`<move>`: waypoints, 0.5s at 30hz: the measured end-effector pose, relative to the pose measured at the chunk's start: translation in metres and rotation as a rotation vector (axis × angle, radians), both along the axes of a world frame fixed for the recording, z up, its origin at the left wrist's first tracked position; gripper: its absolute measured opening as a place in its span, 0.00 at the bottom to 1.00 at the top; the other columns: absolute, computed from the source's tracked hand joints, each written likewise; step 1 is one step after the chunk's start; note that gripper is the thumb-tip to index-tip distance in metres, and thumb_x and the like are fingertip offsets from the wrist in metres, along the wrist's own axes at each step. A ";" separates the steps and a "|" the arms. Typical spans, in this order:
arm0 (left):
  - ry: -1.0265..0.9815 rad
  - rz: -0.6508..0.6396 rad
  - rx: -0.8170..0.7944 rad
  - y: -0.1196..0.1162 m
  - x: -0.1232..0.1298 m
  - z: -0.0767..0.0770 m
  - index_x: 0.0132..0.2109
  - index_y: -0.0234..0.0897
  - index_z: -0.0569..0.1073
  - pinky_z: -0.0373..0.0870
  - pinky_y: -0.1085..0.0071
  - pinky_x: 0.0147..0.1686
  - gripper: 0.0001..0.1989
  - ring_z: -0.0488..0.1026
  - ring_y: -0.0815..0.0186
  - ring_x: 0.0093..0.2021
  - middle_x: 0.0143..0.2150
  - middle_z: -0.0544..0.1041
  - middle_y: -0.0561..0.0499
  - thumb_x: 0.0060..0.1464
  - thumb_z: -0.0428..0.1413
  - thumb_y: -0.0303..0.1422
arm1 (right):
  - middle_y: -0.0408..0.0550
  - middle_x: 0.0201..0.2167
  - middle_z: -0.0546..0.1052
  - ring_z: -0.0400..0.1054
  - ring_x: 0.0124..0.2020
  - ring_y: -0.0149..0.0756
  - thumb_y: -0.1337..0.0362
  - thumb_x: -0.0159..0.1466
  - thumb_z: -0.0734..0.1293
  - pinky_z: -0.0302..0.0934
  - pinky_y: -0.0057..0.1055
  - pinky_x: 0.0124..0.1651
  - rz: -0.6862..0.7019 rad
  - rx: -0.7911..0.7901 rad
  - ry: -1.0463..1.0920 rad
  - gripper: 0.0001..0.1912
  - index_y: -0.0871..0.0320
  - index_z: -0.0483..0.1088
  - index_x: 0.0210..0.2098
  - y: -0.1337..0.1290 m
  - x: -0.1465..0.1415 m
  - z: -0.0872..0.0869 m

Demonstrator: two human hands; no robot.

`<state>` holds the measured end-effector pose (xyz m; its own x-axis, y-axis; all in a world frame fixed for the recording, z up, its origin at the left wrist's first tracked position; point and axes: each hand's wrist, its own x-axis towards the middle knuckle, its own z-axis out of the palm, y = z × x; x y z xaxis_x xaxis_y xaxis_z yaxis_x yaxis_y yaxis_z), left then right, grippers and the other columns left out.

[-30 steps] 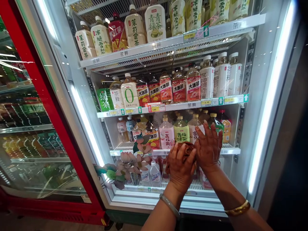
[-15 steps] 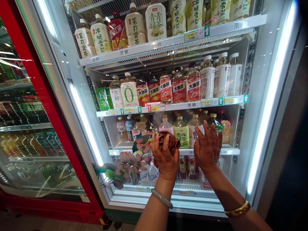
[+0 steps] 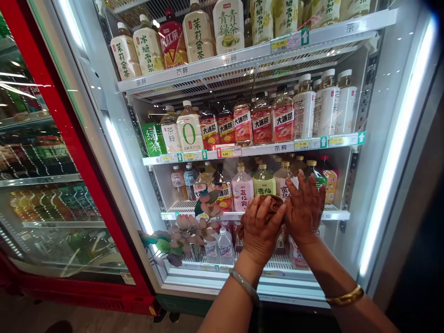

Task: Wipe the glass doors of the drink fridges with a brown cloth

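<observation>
Hands (image 3: 259,231), cloth (image 3: 274,206) and pink flowers (image 3: 187,230) partly hide bottles (image 3: 264,181).

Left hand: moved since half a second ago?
Yes, rightward: the left hand was roughly lined up with the stationary pink-labelled bottle, now with the stationary green-labelled bottle beside it.

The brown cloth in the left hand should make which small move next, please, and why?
I would likely slide the brown cloth left across the glass door: the left hand holds it close beside the right hand, which leaves little room on that side.
</observation>
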<state>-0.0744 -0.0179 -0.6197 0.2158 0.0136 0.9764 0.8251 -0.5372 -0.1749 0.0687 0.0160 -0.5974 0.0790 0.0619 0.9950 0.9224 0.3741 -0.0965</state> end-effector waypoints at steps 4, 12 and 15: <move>-0.239 0.044 -0.034 0.005 -0.017 0.035 0.67 0.44 0.67 0.60 0.45 0.71 0.31 0.56 0.47 0.75 0.70 0.63 0.39 0.58 0.61 0.27 | 0.49 0.75 0.60 0.46 0.78 0.47 0.66 0.68 0.63 0.40 0.58 0.77 0.012 -0.003 -0.011 0.34 0.45 0.57 0.73 -0.002 0.000 0.001; -0.350 0.134 -0.006 0.007 -0.026 0.015 0.68 0.41 0.65 0.61 0.43 0.70 0.34 0.58 0.45 0.74 0.69 0.63 0.35 0.56 0.62 0.26 | 0.48 0.74 0.60 0.47 0.78 0.48 0.67 0.68 0.63 0.39 0.58 0.77 0.000 -0.007 -0.002 0.35 0.45 0.56 0.73 -0.002 -0.001 0.001; -0.250 0.084 -0.040 0.002 -0.018 -0.010 0.66 0.41 0.67 0.62 0.43 0.69 0.31 0.57 0.45 0.74 0.68 0.64 0.36 0.56 0.63 0.28 | 0.49 0.74 0.60 0.47 0.77 0.48 0.66 0.67 0.63 0.40 0.59 0.77 -0.003 -0.002 -0.013 0.35 0.46 0.57 0.72 -0.001 0.000 0.000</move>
